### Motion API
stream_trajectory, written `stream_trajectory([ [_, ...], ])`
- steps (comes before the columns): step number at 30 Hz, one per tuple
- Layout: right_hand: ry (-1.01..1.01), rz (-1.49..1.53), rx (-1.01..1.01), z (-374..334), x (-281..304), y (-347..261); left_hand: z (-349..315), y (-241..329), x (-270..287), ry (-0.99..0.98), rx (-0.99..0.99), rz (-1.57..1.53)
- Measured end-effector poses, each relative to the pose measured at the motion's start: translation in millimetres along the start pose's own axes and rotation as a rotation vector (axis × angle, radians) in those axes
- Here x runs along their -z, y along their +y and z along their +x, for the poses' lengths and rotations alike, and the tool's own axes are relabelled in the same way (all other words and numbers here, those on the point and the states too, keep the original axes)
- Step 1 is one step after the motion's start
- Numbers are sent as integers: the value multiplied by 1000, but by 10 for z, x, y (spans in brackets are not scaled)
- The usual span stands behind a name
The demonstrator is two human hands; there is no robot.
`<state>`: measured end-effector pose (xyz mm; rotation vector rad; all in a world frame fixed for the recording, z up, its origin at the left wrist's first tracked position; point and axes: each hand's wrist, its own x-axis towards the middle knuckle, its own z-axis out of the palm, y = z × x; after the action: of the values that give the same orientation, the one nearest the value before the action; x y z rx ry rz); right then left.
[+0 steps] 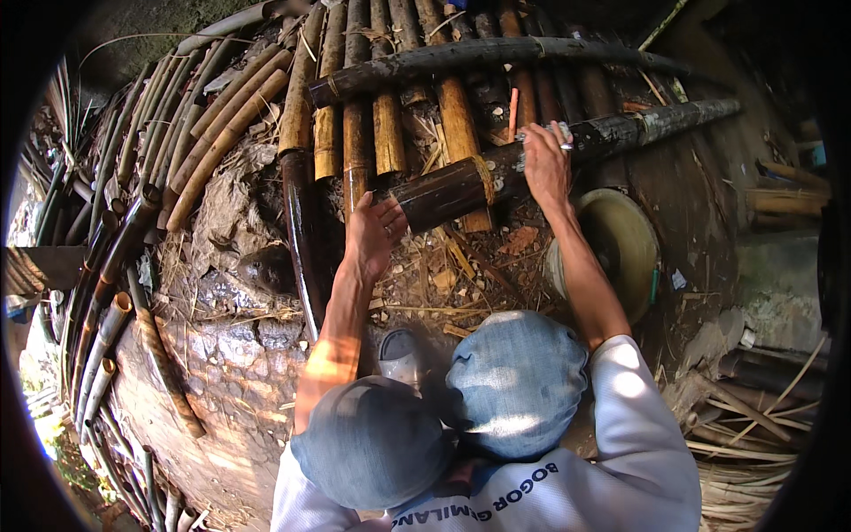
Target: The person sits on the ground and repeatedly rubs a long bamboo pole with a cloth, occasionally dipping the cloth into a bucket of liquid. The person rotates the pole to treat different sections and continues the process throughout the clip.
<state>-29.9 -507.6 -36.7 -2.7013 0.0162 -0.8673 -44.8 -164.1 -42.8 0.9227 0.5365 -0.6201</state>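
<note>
A thick, dark, wet bamboo pole (448, 193) lies slanting in front of me, rising to the right, with a yellowish band tied round it. At its near left end is my left hand (372, 232), fingers stretched out and touching the cut end, thumb apart. My right hand (545, 168) is bent over the top of the pole, right of the band. Its fingers are curled on something pale and crumpled, too small to make out. Beneath my right forearm stands a round, pale basin (654, 239), partly hidden by the arm.
Several bamboo poles (387, 133) lie side by side beyond, under a long crosswise pole (425, 62). More bamboo (235, 115) is stacked at the left. Chips and leaves litter the wet ground. Split strips (753, 479) lie at the lower right, below a concrete block (776, 279).
</note>
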Motion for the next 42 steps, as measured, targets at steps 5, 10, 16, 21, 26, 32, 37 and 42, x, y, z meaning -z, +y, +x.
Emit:
stream_trajectory([
  [5, -134, 198, 137, -239, -455, -1439, 203, 101, 187, -36, -43, -58],
  [10, -329, 69, 118, -40, -401, -1232, 264, 192, 224, 41, -40, -180],
  [16, -622, -43, -111, 923, -404, -354, 386, 237, 156, 40, -34, -292],
  [21, -571, -28, -22, 718, -564, -539, 261, 103, 156, 61, -65, -249],
  [26, -162, 149, 98, 115, -254, -433, 100, 18, 154, 261, -279, 579],
  [32, -106, 165, 62, 62, -237, -513, 60, 58, 159, -25, -363, 661],
  [37, -146, 155, 38, 46, -190, -458, 206, 218, -18, -150, -249, 680],
  [42, -95, 164, 62, 10, -199, -507, 496, 93, 184, -169, -209, 274],
])
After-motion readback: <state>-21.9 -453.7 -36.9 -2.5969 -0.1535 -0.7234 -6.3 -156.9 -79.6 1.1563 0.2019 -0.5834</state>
